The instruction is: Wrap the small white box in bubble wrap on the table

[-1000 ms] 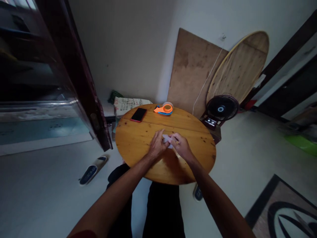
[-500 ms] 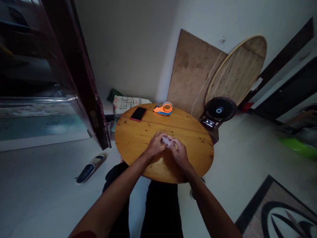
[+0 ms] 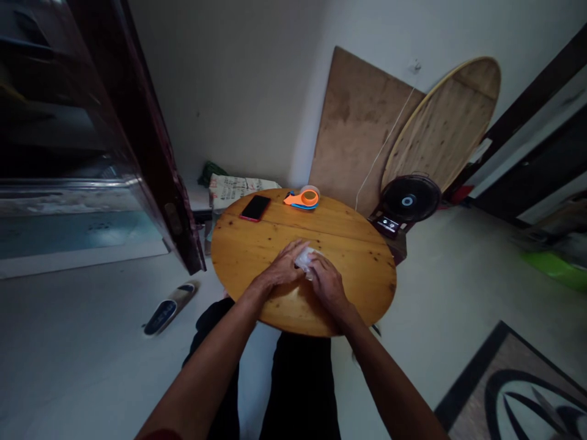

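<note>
Between my two hands, over the near middle of the round wooden table point(image 3: 247, 263), is a small crumpled piece of whitish, see-through plastic point(image 3: 303, 259). My left hand point(image 3: 285, 265) holds its left side, with the fingers reaching along the far edge. From the right, my right hand point(image 3: 326, 282) grips it with bent fingers that cover part of it. What lies inside or under the plastic, if anything, cannot be made out.
Toward the table's far edge lie a black phone with a red edge point(image 3: 255, 208) and an orange and blue tape dispenser point(image 3: 304, 198). A dark fan point(image 3: 407, 200) stands beyond the right edge. Boards point(image 3: 362, 116) lean on the wall. A slipper point(image 3: 169, 308) lies on the floor.
The fingers of my left hand have straightened, and my right hand has turned over the plastic. More of the plastic now shows between them. The view has shifted slightly.
</note>
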Demonstrator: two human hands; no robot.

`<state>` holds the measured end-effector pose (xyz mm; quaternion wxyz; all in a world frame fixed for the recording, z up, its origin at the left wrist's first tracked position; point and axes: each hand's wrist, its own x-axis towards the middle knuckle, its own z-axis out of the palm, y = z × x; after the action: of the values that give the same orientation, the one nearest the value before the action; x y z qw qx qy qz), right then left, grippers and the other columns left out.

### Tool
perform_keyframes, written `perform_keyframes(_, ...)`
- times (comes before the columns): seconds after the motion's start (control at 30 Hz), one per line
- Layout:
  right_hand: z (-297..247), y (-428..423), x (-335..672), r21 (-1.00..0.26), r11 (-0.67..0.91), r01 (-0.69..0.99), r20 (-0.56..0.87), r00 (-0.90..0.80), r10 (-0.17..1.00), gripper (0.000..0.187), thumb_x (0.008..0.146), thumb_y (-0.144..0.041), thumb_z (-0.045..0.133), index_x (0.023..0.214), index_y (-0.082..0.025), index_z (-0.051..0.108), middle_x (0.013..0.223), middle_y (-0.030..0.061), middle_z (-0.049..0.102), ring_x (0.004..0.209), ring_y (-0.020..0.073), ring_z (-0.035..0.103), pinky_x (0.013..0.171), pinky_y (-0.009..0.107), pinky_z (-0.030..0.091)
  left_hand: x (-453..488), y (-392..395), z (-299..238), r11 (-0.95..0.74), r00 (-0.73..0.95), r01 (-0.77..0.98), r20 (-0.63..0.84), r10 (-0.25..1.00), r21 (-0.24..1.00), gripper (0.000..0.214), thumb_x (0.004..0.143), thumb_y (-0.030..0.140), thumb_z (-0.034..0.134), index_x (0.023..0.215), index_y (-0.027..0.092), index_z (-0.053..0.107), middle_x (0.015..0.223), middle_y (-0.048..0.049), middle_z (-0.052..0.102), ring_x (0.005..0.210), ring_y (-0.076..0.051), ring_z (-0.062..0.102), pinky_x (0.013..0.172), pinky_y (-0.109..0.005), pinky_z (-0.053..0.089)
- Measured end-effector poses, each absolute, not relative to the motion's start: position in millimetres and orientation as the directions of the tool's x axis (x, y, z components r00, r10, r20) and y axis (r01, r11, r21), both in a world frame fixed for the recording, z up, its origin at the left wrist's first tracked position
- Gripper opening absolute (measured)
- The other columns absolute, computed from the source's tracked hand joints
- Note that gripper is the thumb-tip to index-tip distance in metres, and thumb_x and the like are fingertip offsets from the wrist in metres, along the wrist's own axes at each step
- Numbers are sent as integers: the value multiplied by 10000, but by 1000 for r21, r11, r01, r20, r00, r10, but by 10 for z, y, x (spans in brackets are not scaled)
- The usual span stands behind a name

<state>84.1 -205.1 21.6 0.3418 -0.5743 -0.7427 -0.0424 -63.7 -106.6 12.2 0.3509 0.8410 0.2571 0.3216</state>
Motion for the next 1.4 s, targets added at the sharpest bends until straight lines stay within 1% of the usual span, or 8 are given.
perform_keyframes(0.37,228,-2066,862,-410,356,840,563,-75,823,235,912,-234,427,1049,-226,618,1201,93,634,1171,224,554,1035,431,421,-530,-994,-27,-622,629,67,451,633,780,565,671,67,554,1226,174,568,1173,-88,607,1090,-200,564,968,-352,457)
perform_keyframes(0.6,484,-1962,908,-740,232,632,394,128,910,180,885,-343,491,928,-202,594,933,56,676,837,183,629,727,294,496,-538,-1064,118,-418,556,26,334,761,908,288,762,259,579,1010,143,668,875,-39,678,757,-153,615,691,-249,489)
perform_keyframes(0.77,424,-1793,929,-895,190,405,273,158,949,222,813,-417,568,801,-196,561,751,0,614,666,144,571,620,257,456,-535,-1028,110,-361,447,171,255,858,917,294,785,343,549,948,144,693,790,-14,685,662,-127,588,612,-211,437)
perform_keyframes(0.97,342,-1805,935,-972,118,205,135,71,988,318,697,-349,705,940,-216,550,904,8,637,785,159,603,709,282,487,-598,-1068,166,-433,364,425,288,886,795,311,836,422,504,845,186,706,730,-38,677,670,-154,589,625,-236,395)
perform_keyframes(1.07,308,-1797,924,-979,101,177,118,91,989,371,656,-300,727,961,-218,532,904,6,643,785,159,610,723,294,494,-611,-1061,202,-398,406,294,263,875,869,338,844,438,496,837,169,701,747,-43,675,689,-159,594,630,-238,407)
perform_keyframes(1.17,315,-1785,910,-987,76,144,99,163,982,363,660,-274,711,978,-211,549,920,14,661,812,171,625,748,308,500,-586,-1021,211,-166,516,7,139,845,986,296,769,354,587,947,135,677,841,-45,685,709,-150,604,640,-234,443)
perform_keyframes(1.27,403,-1792,912,-994,53,93,67,156,986,385,682,-262,690,1052,-212,596,1030,41,680,914,201,639,824,340,499,-566,-993,204,42,596,-191,82,799,981,423,674,302,690,1053,122,638,934,-56,684,752,-144,615,684,-241,471)
perform_keyframes(1.4,576,-1801,942,-989,65,135,74,62,995,328,701,-265,686,1026,-222,669,1024,42,705,938,222,644,848,351,493,-569,-994,196,127,602,-265,61,796,956,477,623,350,770,1015,113,637,904,-53,681,732,-133,610,690,-245,471)
